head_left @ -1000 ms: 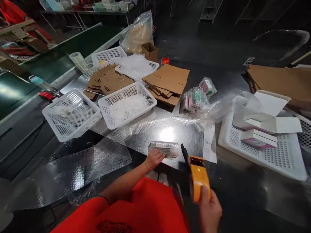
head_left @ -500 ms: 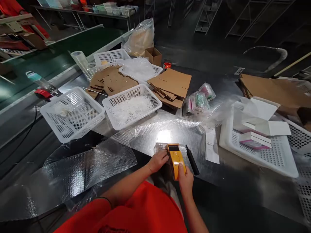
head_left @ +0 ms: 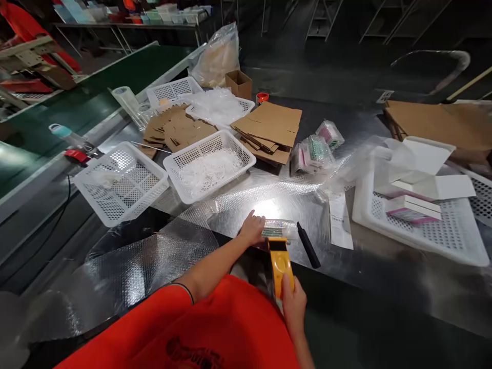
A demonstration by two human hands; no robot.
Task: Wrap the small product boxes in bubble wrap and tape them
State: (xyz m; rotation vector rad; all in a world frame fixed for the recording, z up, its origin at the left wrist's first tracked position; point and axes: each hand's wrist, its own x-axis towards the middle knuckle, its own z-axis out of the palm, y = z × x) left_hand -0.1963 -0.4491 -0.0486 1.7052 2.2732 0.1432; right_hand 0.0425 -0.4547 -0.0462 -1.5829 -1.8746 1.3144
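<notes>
My right hand (head_left: 293, 305) is wrapped around a yellow tape dispenser (head_left: 282, 264), its dark front end pointing away from me. Just beyond that end lies a small package in clear bubble wrap (head_left: 280, 229) on the metal tabletop. My left hand (head_left: 252, 228) grips the package's left end, fingers closed on it. To the right of the package, a black-handled tool (head_left: 308, 245) rests slantwise, apart from both hands; its kind I cannot make out.
Bubble wrap sheeting (head_left: 154, 256) spreads to the left. White baskets (head_left: 209, 166) and flat cardboard (head_left: 274, 125) stand behind. Wrapped packs (head_left: 317, 151) lie back right, near a paper slip (head_left: 340, 220). A white basket (head_left: 453, 241) at right holds white-and-pink boxes (head_left: 414, 209).
The tape dispenser has moved toward me, off the package. My left hand has shifted forward with the package, which now shows more fully.
</notes>
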